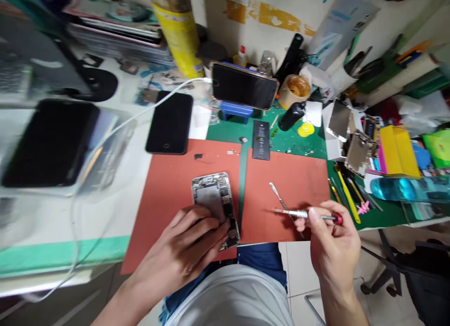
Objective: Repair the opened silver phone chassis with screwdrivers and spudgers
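Fingers (197, 216) of the left hand (183, 246): bent, bunched close, tips on the lower right of the opened phone (210, 198). Looks like steadying; can't tell if they pinch anything, tips overlap. Phone lies innards-up on the left red mat (156, 208), near its 3 o'clock edge, likely kept there for reach by both hands.

Clock from phone: right hand (333, 237) at 4, thumb and fingers pinching the screwdriver (298, 214), tip to 9 o'clock, clear of phone. Tip blurred. Metal pick (276, 194) at 3, under the driver's line, probably parked handy. Battery (261, 140) at 1, straddling mat edge, presumably out of the way. Propped phone (244, 84) at 12:30 on blue stand (236, 110), tilted to face the person, so viewable.
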`<action>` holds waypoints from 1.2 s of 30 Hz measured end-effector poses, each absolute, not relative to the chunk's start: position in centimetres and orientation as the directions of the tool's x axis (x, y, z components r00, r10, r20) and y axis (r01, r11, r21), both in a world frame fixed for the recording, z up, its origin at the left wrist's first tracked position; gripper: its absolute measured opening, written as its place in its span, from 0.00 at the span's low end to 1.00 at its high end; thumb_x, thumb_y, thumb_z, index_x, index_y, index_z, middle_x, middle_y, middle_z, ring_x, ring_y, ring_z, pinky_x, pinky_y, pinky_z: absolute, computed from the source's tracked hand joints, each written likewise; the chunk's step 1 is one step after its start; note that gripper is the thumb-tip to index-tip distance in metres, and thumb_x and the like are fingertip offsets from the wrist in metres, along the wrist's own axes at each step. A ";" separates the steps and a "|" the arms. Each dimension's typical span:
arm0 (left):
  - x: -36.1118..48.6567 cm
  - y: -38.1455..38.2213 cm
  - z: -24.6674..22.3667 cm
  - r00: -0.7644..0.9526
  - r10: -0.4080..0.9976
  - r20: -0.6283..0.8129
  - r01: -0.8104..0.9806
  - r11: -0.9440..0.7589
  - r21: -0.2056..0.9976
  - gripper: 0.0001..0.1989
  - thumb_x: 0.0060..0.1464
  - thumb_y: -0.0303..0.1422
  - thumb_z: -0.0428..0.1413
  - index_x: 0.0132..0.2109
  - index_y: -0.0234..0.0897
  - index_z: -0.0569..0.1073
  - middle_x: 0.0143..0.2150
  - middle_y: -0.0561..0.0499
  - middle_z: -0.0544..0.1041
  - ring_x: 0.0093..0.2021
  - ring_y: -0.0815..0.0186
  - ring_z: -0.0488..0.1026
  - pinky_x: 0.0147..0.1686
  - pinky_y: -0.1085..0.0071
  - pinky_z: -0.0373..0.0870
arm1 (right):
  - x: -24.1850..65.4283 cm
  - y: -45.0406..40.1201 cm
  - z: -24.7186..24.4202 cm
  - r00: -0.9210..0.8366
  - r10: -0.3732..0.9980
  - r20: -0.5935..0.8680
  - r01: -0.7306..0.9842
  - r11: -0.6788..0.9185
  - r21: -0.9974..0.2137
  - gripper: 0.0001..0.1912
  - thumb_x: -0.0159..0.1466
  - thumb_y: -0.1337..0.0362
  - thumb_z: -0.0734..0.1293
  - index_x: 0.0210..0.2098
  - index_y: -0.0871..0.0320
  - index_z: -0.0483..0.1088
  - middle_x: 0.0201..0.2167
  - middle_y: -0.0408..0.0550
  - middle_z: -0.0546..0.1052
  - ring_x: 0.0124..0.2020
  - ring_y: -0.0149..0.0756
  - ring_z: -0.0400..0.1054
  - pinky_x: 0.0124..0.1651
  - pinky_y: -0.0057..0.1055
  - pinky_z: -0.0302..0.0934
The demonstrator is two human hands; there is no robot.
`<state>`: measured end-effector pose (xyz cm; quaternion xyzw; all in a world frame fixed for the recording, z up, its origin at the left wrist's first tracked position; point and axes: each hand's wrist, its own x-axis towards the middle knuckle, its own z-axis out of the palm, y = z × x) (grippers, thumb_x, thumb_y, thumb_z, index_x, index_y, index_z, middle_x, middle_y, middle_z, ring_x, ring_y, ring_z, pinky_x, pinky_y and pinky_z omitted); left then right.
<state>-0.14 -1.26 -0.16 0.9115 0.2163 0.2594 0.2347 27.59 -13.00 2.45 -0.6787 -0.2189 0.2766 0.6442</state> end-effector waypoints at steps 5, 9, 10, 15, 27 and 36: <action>0.0 -1.4 0.1 0.776 0.522 0.353 0.295 -0.796 0.528 0.12 0.69 0.28 0.62 0.57 0.34 0.78 0.43 0.47 0.82 0.49 0.54 0.72 0.52 0.56 0.70 | 22.0 -14.6 1.8 0.542 0.795 -0.273 -0.167 -0.216 -0.962 0.13 0.67 0.62 0.78 0.48 0.53 0.73 0.30 0.42 0.83 0.27 0.38 0.81 0.33 0.33 0.77; 0.0 -1.6 -0.1 0.782 0.520 0.343 0.303 -0.799 0.520 0.09 0.72 0.31 0.59 0.55 0.34 0.77 0.43 0.48 0.82 0.49 0.56 0.71 0.52 0.57 0.68 | 20.6 -14.3 1.2 0.516 0.802 -0.300 -0.180 -0.241 -0.954 0.13 0.67 0.62 0.78 0.46 0.54 0.73 0.29 0.42 0.82 0.27 0.38 0.81 0.32 0.33 0.77; 0.0 -1.6 -0.1 0.786 0.515 0.343 0.301 -0.802 0.516 0.09 0.73 0.32 0.58 0.55 0.34 0.77 0.43 0.49 0.81 0.48 0.56 0.71 0.52 0.56 0.68 | 20.6 -14.2 1.1 0.525 0.796 -0.301 -0.179 -0.242 -0.954 0.14 0.67 0.62 0.79 0.46 0.54 0.73 0.29 0.42 0.82 0.27 0.38 0.81 0.32 0.33 0.77; 0.0 -1.6 -0.2 0.789 0.519 0.329 0.306 -0.796 0.522 0.09 0.74 0.35 0.57 0.54 0.35 0.78 0.41 0.51 0.80 0.48 0.58 0.70 0.54 0.57 0.67 | 20.4 -14.0 1.2 0.548 0.784 -0.291 -0.168 -0.237 -0.957 0.15 0.66 0.61 0.79 0.46 0.55 0.73 0.29 0.41 0.82 0.27 0.37 0.80 0.33 0.32 0.77; 0.0 -1.6 -0.4 0.773 0.510 0.377 0.282 -0.808 0.517 0.08 0.73 0.30 0.57 0.55 0.33 0.77 0.41 0.51 0.80 0.47 0.59 0.69 0.55 0.58 0.68 | 20.2 -14.0 0.8 0.555 0.775 -0.301 -0.159 -0.257 -0.953 0.17 0.66 0.61 0.80 0.49 0.55 0.73 0.29 0.41 0.82 0.27 0.37 0.80 0.33 0.33 0.77; 0.0 -1.5 -0.3 0.782 0.505 0.366 0.288 -0.813 0.506 0.08 0.74 0.29 0.56 0.55 0.35 0.78 0.41 0.51 0.81 0.47 0.59 0.69 0.55 0.57 0.69 | 20.1 -13.9 1.4 0.587 0.762 -0.273 -0.133 -0.242 -0.961 0.16 0.65 0.62 0.80 0.48 0.54 0.74 0.30 0.41 0.83 0.28 0.37 0.82 0.34 0.32 0.78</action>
